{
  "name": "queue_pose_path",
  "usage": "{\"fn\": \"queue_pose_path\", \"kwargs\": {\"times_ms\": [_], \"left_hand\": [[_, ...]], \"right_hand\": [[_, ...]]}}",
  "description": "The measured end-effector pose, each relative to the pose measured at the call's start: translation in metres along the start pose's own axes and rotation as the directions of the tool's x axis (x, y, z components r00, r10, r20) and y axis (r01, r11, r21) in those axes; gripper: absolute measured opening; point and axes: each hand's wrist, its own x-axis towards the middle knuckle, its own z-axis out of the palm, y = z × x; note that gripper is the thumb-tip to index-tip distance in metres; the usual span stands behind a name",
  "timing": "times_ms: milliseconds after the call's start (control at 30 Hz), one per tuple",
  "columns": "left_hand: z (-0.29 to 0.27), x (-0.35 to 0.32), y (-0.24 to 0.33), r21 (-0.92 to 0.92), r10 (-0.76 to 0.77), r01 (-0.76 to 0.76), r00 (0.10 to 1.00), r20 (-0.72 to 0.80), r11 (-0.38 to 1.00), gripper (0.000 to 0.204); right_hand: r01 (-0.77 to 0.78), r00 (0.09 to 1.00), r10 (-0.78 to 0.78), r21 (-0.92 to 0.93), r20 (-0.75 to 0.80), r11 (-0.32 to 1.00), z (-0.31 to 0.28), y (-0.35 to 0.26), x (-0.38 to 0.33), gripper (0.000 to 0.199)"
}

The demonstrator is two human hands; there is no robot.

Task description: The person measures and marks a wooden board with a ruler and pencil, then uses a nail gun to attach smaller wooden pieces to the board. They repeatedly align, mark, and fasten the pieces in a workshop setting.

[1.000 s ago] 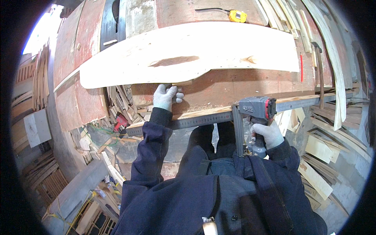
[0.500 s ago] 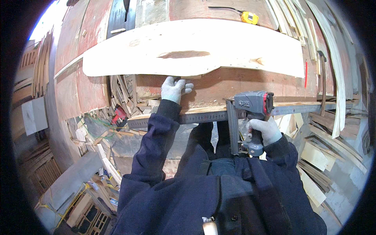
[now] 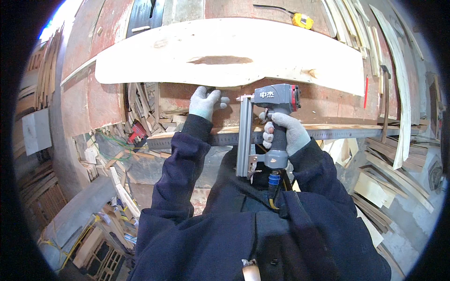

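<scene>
Grey nail gun [image 3: 271, 122], likely heavy and rigid, sits upright in the gloved right hand [image 3: 287, 132], fingers wrapped around its handle. Beyond, the left hand [image 3: 205, 101] presses spread fingers against the pale curved plywood panel [image 3: 225, 55], which looks stiff and light.

Red workbench [image 3: 328, 100], curved plywood panel [image 3: 225, 54], tape measure [image 3: 302, 20]

Left hand [image 3: 205, 102] fingertips tucked under the pale curved wooden board [image 3: 225, 54], contact unseen. Nose of the grey pneumatic nail gun [image 3: 272, 124] hidden behind its metal magazine. Air hose lost against the dark jacket. Yellow tape measure [image 3: 302, 20] too small for detail. Scrap wood strips [image 3: 379, 178] cut off by the fisheye rim.
</scene>
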Motion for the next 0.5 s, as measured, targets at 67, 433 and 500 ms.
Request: {"fn": "queue_pose_path", "kwargs": {"times_ms": [67, 433, 500], "left_hand": [[-0.002, 0.002, -0.001, -0.007, -0.015, 0.015, 1.0, 0.012, 1.0, 0.03], [0.0, 0.001, 0.0, -0.056, -0.019, 0.019, 1.0, -0.003, 0.998, 0.028], [0.0, 0.001, -0.001, -0.075, -0.019, 0.019, 1.0, -0.006, 0.997, 0.027]], "right_hand": [[0.023, 1.0, -0.023, 0.034, 0.0, 0.999, 0.002, 0.002, 0.005, 0.035], [0.111, 0.993, -0.1, 0.239, -0.057, 0.965, 0.017, 0.033, 0.019, 0.026], [0.125, 0.991, -0.107, 0.281, -0.078, 0.951, 0.019, 0.036, 0.022, 0.026]]}}
